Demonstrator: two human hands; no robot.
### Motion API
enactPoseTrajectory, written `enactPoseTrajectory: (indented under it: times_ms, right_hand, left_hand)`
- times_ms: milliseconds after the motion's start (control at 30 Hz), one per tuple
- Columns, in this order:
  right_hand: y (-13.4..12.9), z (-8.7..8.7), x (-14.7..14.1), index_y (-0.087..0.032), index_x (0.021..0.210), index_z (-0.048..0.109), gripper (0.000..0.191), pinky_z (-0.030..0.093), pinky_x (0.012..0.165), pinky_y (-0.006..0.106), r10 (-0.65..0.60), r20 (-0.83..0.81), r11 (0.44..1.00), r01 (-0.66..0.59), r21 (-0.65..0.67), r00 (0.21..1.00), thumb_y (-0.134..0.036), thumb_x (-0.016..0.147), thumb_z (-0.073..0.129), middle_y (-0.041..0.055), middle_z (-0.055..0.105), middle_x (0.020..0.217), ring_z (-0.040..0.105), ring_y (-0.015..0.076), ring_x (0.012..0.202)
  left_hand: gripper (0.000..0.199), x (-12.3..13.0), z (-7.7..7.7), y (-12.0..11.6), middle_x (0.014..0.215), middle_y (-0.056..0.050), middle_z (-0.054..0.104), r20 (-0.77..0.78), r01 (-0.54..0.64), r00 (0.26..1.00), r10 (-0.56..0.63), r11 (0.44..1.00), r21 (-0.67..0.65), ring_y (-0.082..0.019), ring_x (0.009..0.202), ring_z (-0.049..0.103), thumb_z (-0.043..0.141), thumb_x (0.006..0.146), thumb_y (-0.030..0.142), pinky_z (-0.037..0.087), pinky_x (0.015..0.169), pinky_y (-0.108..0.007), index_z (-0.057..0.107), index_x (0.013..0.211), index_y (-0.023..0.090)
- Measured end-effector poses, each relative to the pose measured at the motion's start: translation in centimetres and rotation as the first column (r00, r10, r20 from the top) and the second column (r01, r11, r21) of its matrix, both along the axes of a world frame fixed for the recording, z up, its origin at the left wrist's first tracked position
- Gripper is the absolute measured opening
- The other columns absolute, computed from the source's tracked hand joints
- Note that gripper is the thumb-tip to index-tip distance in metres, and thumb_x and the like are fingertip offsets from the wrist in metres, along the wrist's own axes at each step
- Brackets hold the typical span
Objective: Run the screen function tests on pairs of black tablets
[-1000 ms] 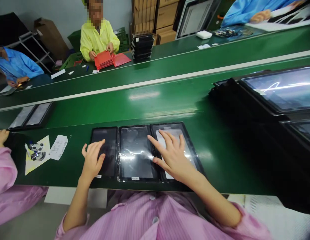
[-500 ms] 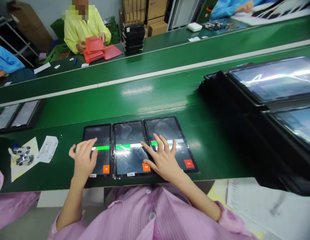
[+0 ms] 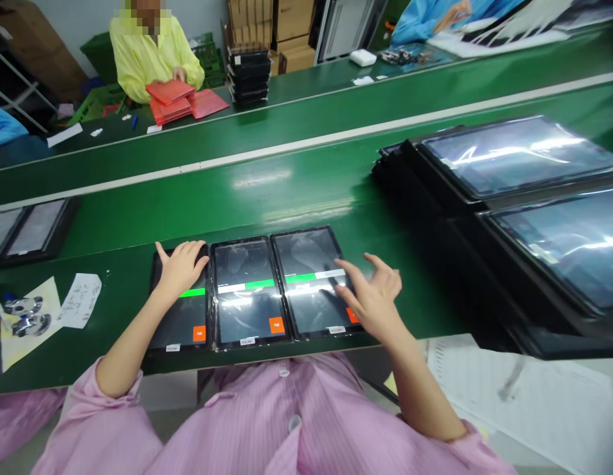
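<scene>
I had a long green workbench (image 3: pixel 197 198) across my feed, split lengthwise by a straight white strip (image 3: pixel 306 142). Past that strip stood a pale grey wall (image 3: pixel 83 30), brown cardboard boxes (image 3: pixel 295 20) stacked up and a grey framed panel (image 3: pixel 343 26). Beyond the strip's left half I saw a green plastic crate (image 3: pixel 98 105) and a metal rack (image 3: pixel 29 92). On the strip's near side, whitish glare (image 3: pixel 261 178) streaked the glossy surface.

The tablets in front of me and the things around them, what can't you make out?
In the head view:
Left tablet: upper screen partly covered by the left hand.
Right tablet: its red square partly behind the right hand.
White note: handwriting too small.
Far-left tablet: cut off by the picture's edge.
</scene>
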State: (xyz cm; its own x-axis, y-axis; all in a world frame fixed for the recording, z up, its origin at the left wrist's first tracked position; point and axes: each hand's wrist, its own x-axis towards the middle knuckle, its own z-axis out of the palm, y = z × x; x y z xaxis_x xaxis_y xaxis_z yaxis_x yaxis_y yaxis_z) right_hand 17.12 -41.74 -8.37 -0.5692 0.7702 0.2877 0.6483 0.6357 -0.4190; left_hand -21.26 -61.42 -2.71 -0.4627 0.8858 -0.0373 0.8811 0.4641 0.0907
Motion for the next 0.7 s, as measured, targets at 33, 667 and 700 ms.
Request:
enactPoseTrajectory:
  times_ms: [33, 667, 700]
  right_hand:
    - [1.0, -0.5, -0.2, -0.025, 0.131, 0.060, 0.046, 0.032, 0.105, 0.071, -0.025, -0.099, 0.997, 0.017, -0.076, 0.995, -0.053, 0.097, 0.046, 0.0178, 0.047, 0.136, 0.045, 0.0407, 0.126]
    - [6.5, -3.6, -2.1, -0.026, 0.113, 0.066, 0.043, 0.051, 0.069, 0.029, -0.200, -0.579, 0.739, -0.266, -0.619, 0.790, -0.048, 0.077, 0.073, 0.0013, 0.058, 0.087, 0.058, 0.0204, 0.080]
    - [6.6, -3.5, -2.2, -0.026, 0.114, 0.066, 0.044, 0.050, 0.069, 0.029, -0.200, -0.582, 0.728, -0.278, -0.627, 0.788, -0.048, 0.077, 0.073, 0.0011, 0.057, 0.087, 0.057, 0.0203, 0.080]
  left_hand:
    - [0.047, 0.1, 0.2, 0.1, 0.142, -0.011, 0.060, -0.009, -0.013, 1.000, 0.013, 1.000, 0.004, -0.034, 0.135, 0.049, 0.030, 0.103, 0.044, -0.017, 0.110, -0.078, 0.052, 0.141, 0.027]
    - [0.047, 0.6, 2.1, 1.1, 0.125, -0.016, 0.068, -0.046, -0.030, 0.999, 0.022, 0.986, -0.163, -0.036, 0.120, 0.061, 0.050, 0.090, 0.045, -0.004, 0.114, -0.076, 0.056, 0.128, 0.019]
    - [0.045, 0.6, 2.3, 1.3, 0.117, -0.014, 0.071, -0.039, -0.027, 0.999, 0.020, 0.984, -0.179, -0.034, 0.113, 0.064, 0.050, 0.090, 0.045, 0.000, 0.116, -0.073, 0.057, 0.125, 0.019]
